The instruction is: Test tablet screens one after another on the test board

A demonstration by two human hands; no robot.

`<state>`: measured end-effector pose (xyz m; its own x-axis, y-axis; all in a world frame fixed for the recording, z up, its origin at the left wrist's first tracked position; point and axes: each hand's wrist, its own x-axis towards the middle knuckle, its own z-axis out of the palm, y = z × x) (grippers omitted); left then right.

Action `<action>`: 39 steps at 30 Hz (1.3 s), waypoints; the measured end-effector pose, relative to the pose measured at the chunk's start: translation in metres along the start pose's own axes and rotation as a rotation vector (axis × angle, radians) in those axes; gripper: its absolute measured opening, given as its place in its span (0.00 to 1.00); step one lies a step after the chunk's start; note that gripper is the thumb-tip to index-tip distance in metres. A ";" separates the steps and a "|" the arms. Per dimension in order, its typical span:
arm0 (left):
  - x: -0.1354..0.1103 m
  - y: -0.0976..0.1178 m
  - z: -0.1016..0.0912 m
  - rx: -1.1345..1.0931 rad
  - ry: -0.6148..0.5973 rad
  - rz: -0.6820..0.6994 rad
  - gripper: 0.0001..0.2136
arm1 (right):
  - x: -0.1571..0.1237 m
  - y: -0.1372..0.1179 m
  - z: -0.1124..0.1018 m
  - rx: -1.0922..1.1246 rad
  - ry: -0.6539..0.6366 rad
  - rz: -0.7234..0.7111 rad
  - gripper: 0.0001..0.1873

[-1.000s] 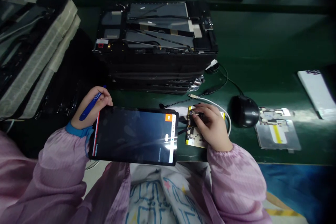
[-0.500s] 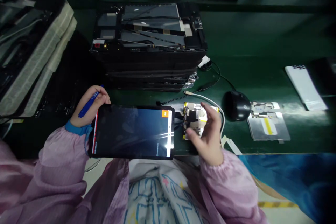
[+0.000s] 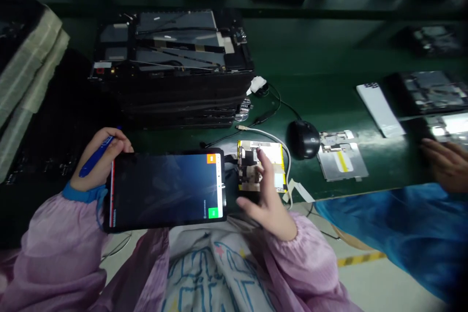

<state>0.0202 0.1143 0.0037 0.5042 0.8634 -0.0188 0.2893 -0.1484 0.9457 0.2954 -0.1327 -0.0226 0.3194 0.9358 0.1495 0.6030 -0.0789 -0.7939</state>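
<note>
My left hand [image 3: 98, 156] is closed around a blue pen [image 3: 95, 157], a blue band at its wrist. Its fingertips sit by the top left corner of a lit display panel [image 3: 164, 190]. The panel's screen is dark, with an orange square and a green square along its right side. Short dark cables join the panel to a yellow-edged battery and circuit board [image 3: 280, 153]. My right hand [image 3: 272, 207] is over that board's lower part, thumb and index finger spread, holding nothing. Whether the index finger touches the board I cannot tell.
Behind the panel rises a stack of black device frames [image 3: 175, 92]. A white cable [image 3: 272, 134] curves round the board. To the right are a black rounded device [image 3: 304, 139], a silver plate [image 3: 340, 161], a white strip [image 3: 380, 109] and a co-worker's hand [image 3: 446, 163].
The view has shifted rightward, bringing a co-worker's hand into sight. A green square has appeared on the screen. My right hand has moved closer to the panel; my left still grips the pen.
</note>
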 end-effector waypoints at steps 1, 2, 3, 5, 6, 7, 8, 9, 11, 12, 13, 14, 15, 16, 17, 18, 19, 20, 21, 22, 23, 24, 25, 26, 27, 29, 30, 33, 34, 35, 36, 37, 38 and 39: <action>0.000 0.001 0.000 -0.053 0.000 -0.020 0.10 | 0.004 0.007 -0.007 -0.006 0.051 0.022 0.41; 0.000 0.001 0.000 -0.099 0.001 -0.040 0.10 | 0.008 0.015 -0.014 -0.043 0.099 0.041 0.34; 0.000 0.002 0.000 -0.123 0.003 -0.054 0.10 | 0.013 0.023 -0.020 -0.100 0.135 0.048 0.27; 0.001 0.003 -0.001 -0.113 0.004 -0.062 0.10 | 0.020 0.038 -0.027 -0.221 0.146 0.015 0.18; 0.001 0.003 -0.001 -0.103 0.003 -0.065 0.10 | 0.023 0.043 -0.029 -0.269 0.136 -0.012 0.16; 0.002 0.002 -0.002 -0.095 -0.001 -0.068 0.11 | 0.025 0.047 -0.030 -0.304 0.120 -0.036 0.15; 0.002 0.002 -0.003 -0.091 -0.005 -0.070 0.11 | 0.026 0.050 -0.030 -0.331 0.104 -0.052 0.15; 0.002 0.002 -0.003 -0.089 -0.006 -0.071 0.10 | 0.027 0.052 -0.029 -0.353 0.091 -0.060 0.16; 0.002 0.001 -0.004 -0.085 -0.005 -0.080 0.10 | 0.028 0.055 -0.029 -0.380 0.084 -0.062 0.17; 0.002 0.000 -0.004 -0.081 -0.001 -0.084 0.10 | 0.029 0.056 -0.029 -0.385 0.090 -0.061 0.17; 0.002 0.000 -0.005 -0.081 0.004 -0.087 0.11 | 0.031 0.057 -0.031 -0.387 0.097 -0.062 0.17; 0.002 0.000 -0.005 -0.083 0.010 -0.089 0.12 | 0.033 0.059 -0.032 -0.385 0.101 -0.064 0.17; 0.002 0.001 -0.005 -0.087 0.013 -0.093 0.13 | 0.036 0.060 -0.034 -0.385 0.100 -0.068 0.17; 0.002 0.001 -0.004 -0.093 0.013 -0.096 0.14 | 0.039 0.062 -0.036 -0.388 0.093 -0.074 0.17; 0.002 0.001 -0.004 -0.099 0.014 -0.099 0.14 | 0.041 0.062 -0.038 -0.399 0.082 -0.081 0.17; 0.002 0.001 -0.004 -0.101 0.013 -0.103 0.15 | 0.044 0.062 -0.039 -0.418 0.067 -0.089 0.17; 0.002 0.001 -0.004 -0.101 0.014 -0.107 0.15 | 0.045 0.062 -0.039 -0.448 0.052 -0.098 0.17; 0.002 0.001 -0.004 -0.100 0.015 -0.110 0.14 | 0.047 0.061 -0.039 -0.489 0.037 -0.107 0.16; 0.002 0.000 -0.005 -0.098 0.015 -0.110 0.14 | 0.047 0.059 -0.037 -0.539 0.019 -0.114 0.16; 0.002 0.000 -0.005 -0.096 0.013 -0.108 0.14 | 0.048 0.057 -0.036 -0.593 -0.001 -0.119 0.16; 0.003 -0.001 -0.005 -0.098 0.007 -0.108 0.14 | 0.048 0.055 -0.034 -0.644 -0.021 -0.121 0.16; 0.003 -0.001 -0.005 -0.103 0.000 -0.108 0.14 | 0.047 0.053 -0.033 -0.687 -0.040 -0.119 0.16; 0.003 -0.001 -0.005 -0.108 -0.004 -0.108 0.14 | 0.047 0.051 -0.032 -0.716 -0.057 -0.113 0.16; 0.003 0.000 -0.004 -0.112 -0.004 -0.110 0.15 | 0.046 0.049 -0.032 -0.729 -0.071 -0.106 0.16; 0.003 0.002 -0.004 -0.113 0.001 -0.115 0.15 | 0.045 0.047 -0.032 -0.730 -0.074 -0.096 0.17; 0.002 0.006 -0.001 -0.115 0.022 -0.125 0.17 | 0.043 0.045 -0.035 -0.694 -0.064 -0.081 0.17; 0.002 0.008 0.000 -0.116 0.036 -0.126 0.17 | 0.043 0.043 -0.037 -0.660 -0.061 -0.085 0.18; 0.001 0.013 0.004 -0.125 0.060 -0.113 0.18 | 0.047 0.038 -0.044 -0.499 -0.164 -0.178 0.16; 0.001 0.015 0.005 -0.127 0.062 -0.109 0.18 | 0.050 0.037 -0.046 -0.444 -0.245 -0.221 0.15; 0.001 0.016 0.006 -0.125 0.062 -0.107 0.18 | 0.055 0.036 -0.047 -0.404 -0.334 -0.254 0.14; 0.001 0.017 0.006 -0.121 0.068 -0.108 0.18 | 0.061 0.034 -0.048 -0.384 -0.423 -0.277 0.14; 0.001 0.019 0.007 -0.113 0.073 -0.113 0.17 | 0.068 0.033 -0.048 -0.380 -0.504 -0.290 0.14; 0.001 0.020 0.007 -0.101 0.077 -0.124 0.16 | 0.076 0.032 -0.049 -0.389 -0.573 -0.295 0.15; 0.000 0.021 0.007 -0.086 0.078 -0.138 0.14 | 0.083 0.030 -0.049 -0.404 -0.630 -0.294 0.15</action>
<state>0.0322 0.1081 0.0216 0.3994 0.9078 -0.1282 0.2791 0.0128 0.9602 0.3757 -0.0742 -0.0055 -0.2935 0.9461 -0.1368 0.8547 0.1957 -0.4808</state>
